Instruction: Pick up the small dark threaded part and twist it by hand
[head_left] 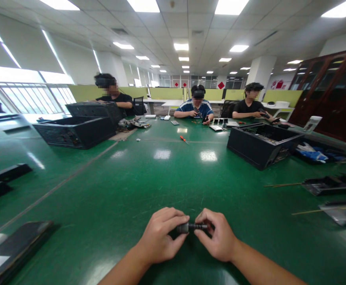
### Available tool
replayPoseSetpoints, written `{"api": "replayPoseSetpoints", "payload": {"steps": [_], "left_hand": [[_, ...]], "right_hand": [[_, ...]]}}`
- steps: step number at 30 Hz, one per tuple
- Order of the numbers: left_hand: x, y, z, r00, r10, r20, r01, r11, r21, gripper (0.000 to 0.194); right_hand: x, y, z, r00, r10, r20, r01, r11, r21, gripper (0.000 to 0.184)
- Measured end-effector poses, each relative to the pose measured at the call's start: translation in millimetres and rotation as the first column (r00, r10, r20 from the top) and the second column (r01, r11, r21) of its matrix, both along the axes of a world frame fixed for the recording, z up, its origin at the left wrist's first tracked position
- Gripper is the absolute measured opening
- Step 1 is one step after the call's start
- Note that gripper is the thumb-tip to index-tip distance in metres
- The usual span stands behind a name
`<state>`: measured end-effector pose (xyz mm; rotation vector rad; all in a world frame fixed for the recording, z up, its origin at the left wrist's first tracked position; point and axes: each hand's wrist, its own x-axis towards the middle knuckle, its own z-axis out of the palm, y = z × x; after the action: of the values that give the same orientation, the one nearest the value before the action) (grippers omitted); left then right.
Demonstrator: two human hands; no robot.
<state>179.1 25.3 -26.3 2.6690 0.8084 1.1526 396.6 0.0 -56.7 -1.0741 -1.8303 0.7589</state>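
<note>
Low over the near edge of the green table [161, 186], both my hands grip one small dark cylindrical part [192, 227] between them. My left hand [161, 237] is closed around its thicker grey end. My right hand [217, 235] pinches the thinner black end with thumb and fingers. The part lies roughly level, just above the table top. What kind of part it is I cannot make out.
An open black computer case [258, 144] stands at the right, another [74, 130] at the far left. An orange-handled screwdriver [184, 139] lies mid-table. Black panels [333, 184] lie right, others [6, 172] left. Three people sit working at the far side.
</note>
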Motion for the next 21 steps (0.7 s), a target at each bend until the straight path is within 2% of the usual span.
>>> {"api": "replayPoseSetpoints", "payload": {"steps": [21], "left_hand": [[-0.8, 0.3, 5.0, 1.0, -0.011, 0.027, 0.01, 0.999, 0.036, 0.033]], "right_hand": [[2.6, 0.9, -2.3, 0.999, -0.03, -0.028, 0.03, 0.999, -0.016, 0.009]]}}
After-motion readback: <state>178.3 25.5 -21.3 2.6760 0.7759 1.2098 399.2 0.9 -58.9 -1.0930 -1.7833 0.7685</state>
